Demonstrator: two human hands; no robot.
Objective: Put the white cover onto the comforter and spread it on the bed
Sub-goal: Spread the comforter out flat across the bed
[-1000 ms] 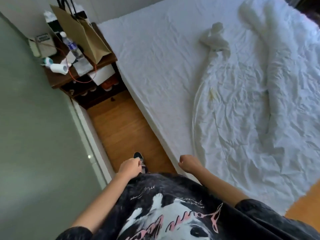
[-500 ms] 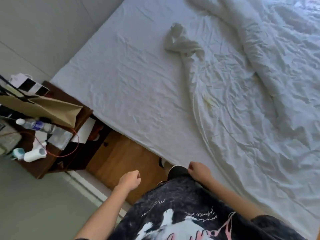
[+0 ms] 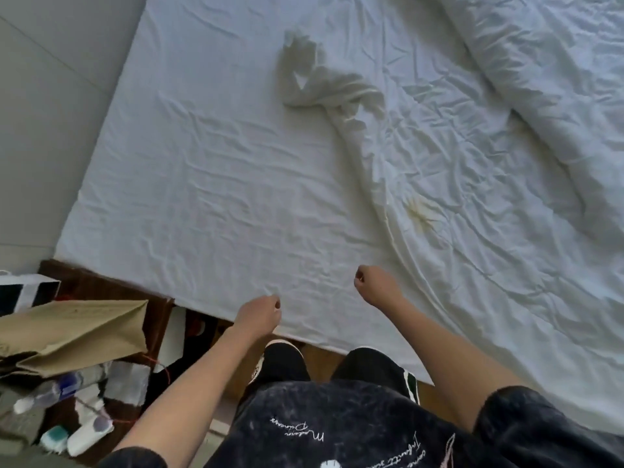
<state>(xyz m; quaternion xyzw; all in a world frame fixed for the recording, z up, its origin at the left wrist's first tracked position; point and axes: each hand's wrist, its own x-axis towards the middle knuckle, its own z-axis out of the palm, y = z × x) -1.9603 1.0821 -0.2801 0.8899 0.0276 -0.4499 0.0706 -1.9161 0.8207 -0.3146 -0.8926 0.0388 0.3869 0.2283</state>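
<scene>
Head view: the left hand [image 3: 259,315] hangs over the bed's [image 3: 202,184] near edge, fingers curled on nothing; the right hand [image 3: 373,285], likewise a loose empty fist, hovers just inside that edge. The white cover [image 3: 439,184] lies crumpled toward the bed's right side, its twisted corner [image 3: 304,76] further up, the comforter [image 3: 553,72] bunched beyond. Best reach for that twisted corner first, untwist it, then find the opening.

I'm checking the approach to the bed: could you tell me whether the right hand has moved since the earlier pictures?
Yes. The right hand has moved forward, from beside the mattress edge to over the sheet, fingers curled, holding nothing.
</scene>
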